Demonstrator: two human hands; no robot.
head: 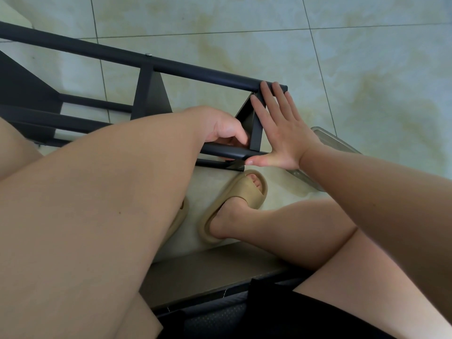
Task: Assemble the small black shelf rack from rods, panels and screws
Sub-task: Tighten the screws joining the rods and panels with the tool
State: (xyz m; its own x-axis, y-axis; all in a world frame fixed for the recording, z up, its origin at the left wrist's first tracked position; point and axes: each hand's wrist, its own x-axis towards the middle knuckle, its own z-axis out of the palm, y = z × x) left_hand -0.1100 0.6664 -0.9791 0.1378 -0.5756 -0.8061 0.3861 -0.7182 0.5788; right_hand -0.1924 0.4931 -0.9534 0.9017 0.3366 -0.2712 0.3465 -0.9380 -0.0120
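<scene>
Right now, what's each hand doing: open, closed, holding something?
Left hand: curled round the lower rod.
Right hand: open, straight fingers resting on the top rod near its end.

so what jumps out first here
The black shelf rack lies across the tiled floor, upper left. At its near end the right hand presses flat against it while the left hand curls around the lower rod. A tan slipper sits just below.

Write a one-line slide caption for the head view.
Person steadies the black rack: right hand flat against its end, left hand gripping a lower rod.
</scene>
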